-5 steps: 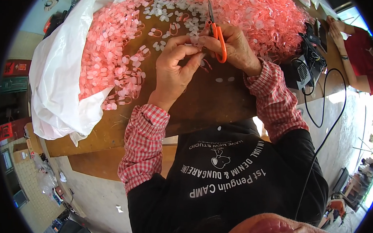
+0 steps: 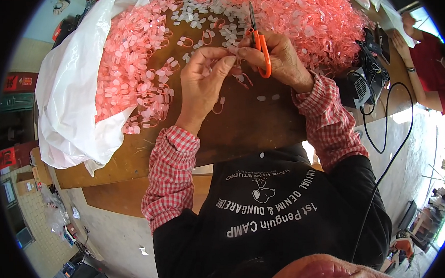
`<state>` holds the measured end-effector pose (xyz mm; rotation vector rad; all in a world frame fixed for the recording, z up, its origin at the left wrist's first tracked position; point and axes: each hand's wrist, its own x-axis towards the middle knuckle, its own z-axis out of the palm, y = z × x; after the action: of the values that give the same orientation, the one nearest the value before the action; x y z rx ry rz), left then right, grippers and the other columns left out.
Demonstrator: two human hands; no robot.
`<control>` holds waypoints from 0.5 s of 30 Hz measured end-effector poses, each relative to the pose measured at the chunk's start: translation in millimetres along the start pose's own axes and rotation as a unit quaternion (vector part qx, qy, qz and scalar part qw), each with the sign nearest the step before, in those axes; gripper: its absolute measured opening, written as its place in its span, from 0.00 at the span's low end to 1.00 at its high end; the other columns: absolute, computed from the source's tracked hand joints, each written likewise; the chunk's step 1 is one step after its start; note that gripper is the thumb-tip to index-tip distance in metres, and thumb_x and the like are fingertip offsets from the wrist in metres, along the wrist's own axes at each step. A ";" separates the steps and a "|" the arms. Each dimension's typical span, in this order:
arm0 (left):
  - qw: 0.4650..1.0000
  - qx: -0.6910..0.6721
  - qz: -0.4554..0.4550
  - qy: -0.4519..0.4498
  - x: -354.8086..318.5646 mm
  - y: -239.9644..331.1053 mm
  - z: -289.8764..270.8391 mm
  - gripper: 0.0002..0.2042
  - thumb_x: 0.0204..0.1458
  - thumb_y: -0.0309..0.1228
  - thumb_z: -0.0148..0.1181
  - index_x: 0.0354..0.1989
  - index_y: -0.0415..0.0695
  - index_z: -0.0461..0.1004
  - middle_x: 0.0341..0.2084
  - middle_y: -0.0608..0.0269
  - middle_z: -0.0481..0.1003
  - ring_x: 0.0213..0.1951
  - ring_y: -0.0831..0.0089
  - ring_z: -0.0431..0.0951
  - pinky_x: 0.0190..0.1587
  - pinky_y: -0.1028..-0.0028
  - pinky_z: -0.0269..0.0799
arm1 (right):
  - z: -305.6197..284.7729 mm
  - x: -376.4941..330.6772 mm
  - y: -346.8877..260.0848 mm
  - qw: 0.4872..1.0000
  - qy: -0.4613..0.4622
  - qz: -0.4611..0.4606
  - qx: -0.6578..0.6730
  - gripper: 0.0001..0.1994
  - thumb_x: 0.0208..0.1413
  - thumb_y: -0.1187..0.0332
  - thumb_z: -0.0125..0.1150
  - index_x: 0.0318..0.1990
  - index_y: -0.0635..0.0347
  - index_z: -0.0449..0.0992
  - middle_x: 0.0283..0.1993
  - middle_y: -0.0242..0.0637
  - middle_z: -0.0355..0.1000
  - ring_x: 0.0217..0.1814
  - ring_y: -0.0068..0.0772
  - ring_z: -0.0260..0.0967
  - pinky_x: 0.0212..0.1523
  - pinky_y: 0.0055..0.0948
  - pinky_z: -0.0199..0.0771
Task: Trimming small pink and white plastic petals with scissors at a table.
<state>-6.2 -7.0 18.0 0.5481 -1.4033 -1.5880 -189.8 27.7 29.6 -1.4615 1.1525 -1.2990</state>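
Note:
My left hand (image 2: 200, 88) is closed, thumb and forefinger pinching a small pale pink plastic piece (image 2: 232, 50). My right hand (image 2: 284, 61) meets it there, its thumb and fingertip at the same piece. Scissors with orange handles (image 2: 265, 55) hang in my right hand's fingers, blades pointing away from me. Thin pink loops (image 2: 243, 79) show below the fingertips; whether they are joined to the pinched piece, I cannot tell. Another pink loop (image 2: 220, 105) with a pale oval end lies on the brown table (image 2: 261, 125) beside my left wrist.
A large pink heap (image 2: 307, 23) lies beyond my right hand, with white ovals (image 2: 192, 16) left of it. On the left, a white bag (image 2: 72, 101) spills pink loops (image 2: 125, 68). Black cables (image 2: 376, 75) lie at right, near another person's arm (image 2: 405, 49).
My left thumb has moved up toward the forefinger at the pinched piece. The pink loop by my left wrist now shows fully. The scissors have barely shifted.

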 end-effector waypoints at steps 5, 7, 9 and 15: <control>0.994 -0.089 -0.062 0.000 2.4 -4.2 -1.9 0.11 0.57 0.28 0.59 0.45 0.35 0.73 0.37 0.60 0.76 0.32 0.75 0.77 0.36 0.76 0.78 | 1.2 -3.8 -6.9 0.999 -0.014 0.025 -0.025 0.14 0.54 0.63 0.66 0.41 0.65 0.75 0.26 0.27 0.71 0.26 0.13 0.65 0.25 0.17 0.65; 0.992 -0.106 -0.075 0.003 1.9 -6.2 -3.8 0.11 0.57 0.28 0.59 0.46 0.36 0.73 0.36 0.60 0.76 0.32 0.75 0.78 0.36 0.75 0.78 | 1.7 -5.4 -7.4 0.998 -0.008 0.026 -0.050 0.16 0.54 0.62 0.67 0.41 0.65 0.74 0.27 0.27 0.72 0.26 0.13 0.65 0.25 0.17 0.65; 0.979 -0.184 -0.078 0.028 1.6 -6.0 -5.5 0.10 0.56 0.28 0.60 0.45 0.39 0.74 0.36 0.62 0.76 0.31 0.75 0.78 0.36 0.74 0.77 | 1.1 -5.2 -7.5 0.991 0.001 0.023 -0.131 0.16 0.56 0.63 0.65 0.45 0.66 0.74 0.32 0.29 0.72 0.30 0.16 0.65 0.29 0.21 0.68; 0.950 -0.287 -0.096 0.082 4.9 -6.5 -12.6 0.09 0.55 0.28 0.61 0.43 0.41 0.74 0.36 0.64 0.77 0.30 0.73 0.79 0.36 0.73 0.77 | 2.5 -4.6 -8.1 0.910 0.023 -0.171 -0.378 0.27 0.43 0.51 0.72 0.39 0.65 0.69 0.31 0.44 0.71 0.28 0.45 0.73 0.26 0.38 0.72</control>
<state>-0.6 -18.3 9.9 0.4574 -0.7237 -1.9512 -186.6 34.0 36.2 -2.2876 1.5832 -1.1583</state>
